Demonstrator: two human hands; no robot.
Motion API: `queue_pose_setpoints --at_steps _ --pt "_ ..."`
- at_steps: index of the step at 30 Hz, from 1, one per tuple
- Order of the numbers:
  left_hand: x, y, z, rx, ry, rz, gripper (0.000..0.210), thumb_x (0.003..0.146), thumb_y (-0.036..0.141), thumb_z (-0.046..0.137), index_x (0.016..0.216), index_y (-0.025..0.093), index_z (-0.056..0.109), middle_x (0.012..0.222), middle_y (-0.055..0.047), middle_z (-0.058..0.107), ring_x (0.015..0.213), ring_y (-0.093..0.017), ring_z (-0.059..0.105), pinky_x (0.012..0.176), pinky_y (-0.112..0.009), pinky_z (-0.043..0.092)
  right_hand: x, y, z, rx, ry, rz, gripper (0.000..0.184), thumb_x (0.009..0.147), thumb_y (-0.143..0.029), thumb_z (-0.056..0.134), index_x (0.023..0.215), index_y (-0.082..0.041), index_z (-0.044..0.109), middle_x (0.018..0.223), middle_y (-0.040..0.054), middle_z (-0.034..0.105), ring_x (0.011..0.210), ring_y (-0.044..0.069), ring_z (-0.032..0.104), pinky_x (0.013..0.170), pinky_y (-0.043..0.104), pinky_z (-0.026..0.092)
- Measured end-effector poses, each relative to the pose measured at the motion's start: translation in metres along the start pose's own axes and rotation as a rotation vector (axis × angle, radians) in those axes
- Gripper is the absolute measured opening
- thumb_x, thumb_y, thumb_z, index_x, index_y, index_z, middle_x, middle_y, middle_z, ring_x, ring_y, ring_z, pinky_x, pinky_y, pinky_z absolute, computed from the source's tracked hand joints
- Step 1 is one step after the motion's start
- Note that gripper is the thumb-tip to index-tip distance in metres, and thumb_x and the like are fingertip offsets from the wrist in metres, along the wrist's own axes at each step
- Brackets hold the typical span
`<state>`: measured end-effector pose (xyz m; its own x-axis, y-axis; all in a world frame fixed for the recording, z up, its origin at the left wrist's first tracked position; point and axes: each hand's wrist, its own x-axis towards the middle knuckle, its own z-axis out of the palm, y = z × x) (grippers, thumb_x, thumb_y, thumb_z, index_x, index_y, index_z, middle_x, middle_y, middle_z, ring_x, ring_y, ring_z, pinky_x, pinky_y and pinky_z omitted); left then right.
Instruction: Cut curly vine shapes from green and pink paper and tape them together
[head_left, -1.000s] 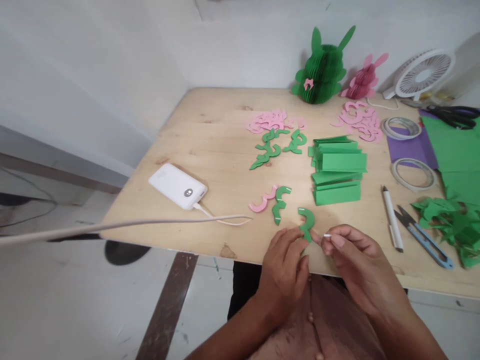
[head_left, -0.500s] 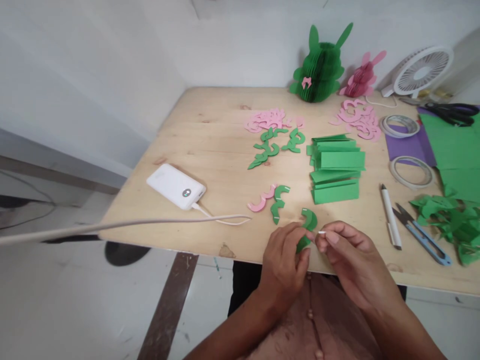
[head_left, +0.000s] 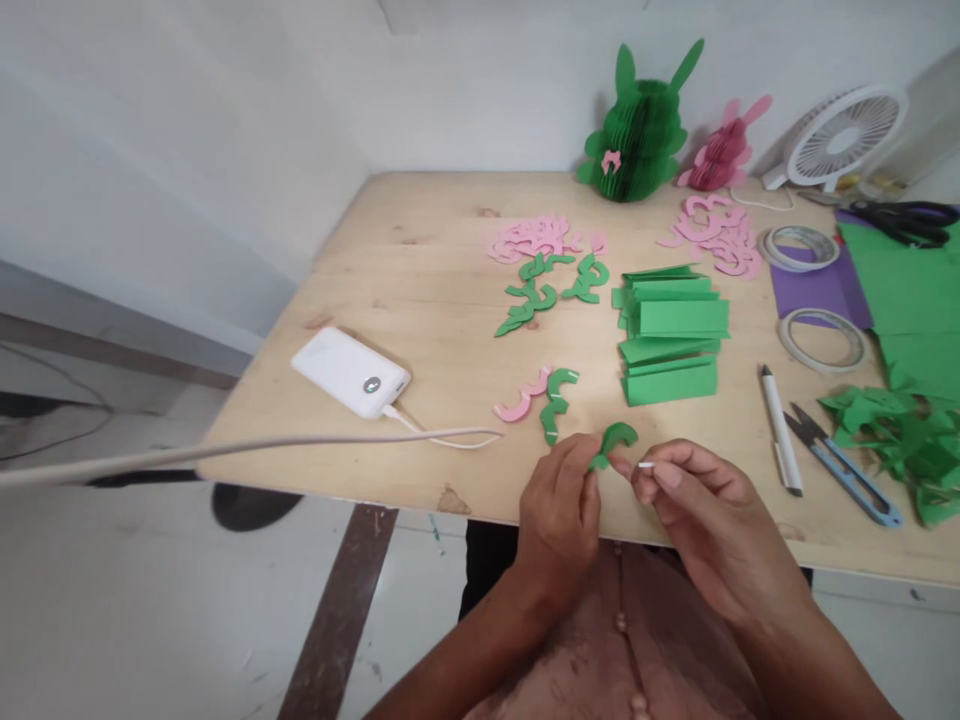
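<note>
My left hand (head_left: 559, 510) pinches a curved green paper cutout (head_left: 613, 440) at the near edge of the wooden table (head_left: 420, 290). Right beside it, my right hand (head_left: 694, 500) holds a tiny white strip (head_left: 645, 465) between thumb and forefinger, close to the cutout. Just beyond the hands lie another green cutout (head_left: 556, 400) and a pink cutout (head_left: 521, 398) flat on the table.
A stack of folded green paper (head_left: 671, 335) sits behind the hands. A white power bank (head_left: 349, 372) with its cable lies at left. Pen (head_left: 780, 428), blue snips (head_left: 844, 465), tape rolls (head_left: 821, 338), green scraps (head_left: 900, 440), paper bunnies (head_left: 637, 125), fan (head_left: 840, 140) and scissors (head_left: 900, 220) stand right and back.
My left hand has turned and lifted the green cutout, so less of it shows past the fingers. The right hand with the white strip stays almost still.
</note>
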<state>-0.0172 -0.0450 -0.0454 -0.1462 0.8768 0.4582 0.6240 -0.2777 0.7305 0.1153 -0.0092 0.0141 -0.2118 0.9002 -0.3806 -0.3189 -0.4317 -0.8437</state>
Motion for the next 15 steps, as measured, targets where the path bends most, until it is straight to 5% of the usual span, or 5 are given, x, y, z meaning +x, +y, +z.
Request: queue_pose_setpoints --at_steps 10,15 --pt "0.006 0.011 -0.007 -0.481 0.110 -0.534 0.037 0.082 0.012 0.059 0.116 0.024 0.056 0.112 -0.004 0.063 0.082 -0.012 0.066 0.082 -0.027 0.056 -0.004 0.004 -0.012 -0.031 0.046 0.011 0.017 0.072 -0.037 0.078 0.071 -0.023 0.069 0.063 -0.0027 0.060 0.074 0.013 0.055 0.101 0.038 0.036" --pt "0.008 0.014 -0.006 -0.566 0.144 -0.645 0.034 0.080 0.015 0.063 0.113 0.023 0.058 0.115 -0.006 0.062 0.081 -0.013 0.068 0.080 -0.028 0.057 -0.004 0.006 -0.010 -0.054 0.079 0.025 0.019 0.070 -0.040 0.078 0.071 -0.023 0.069 0.062 -0.0027 0.060 0.069 0.013 0.052 0.094 0.037 0.039"
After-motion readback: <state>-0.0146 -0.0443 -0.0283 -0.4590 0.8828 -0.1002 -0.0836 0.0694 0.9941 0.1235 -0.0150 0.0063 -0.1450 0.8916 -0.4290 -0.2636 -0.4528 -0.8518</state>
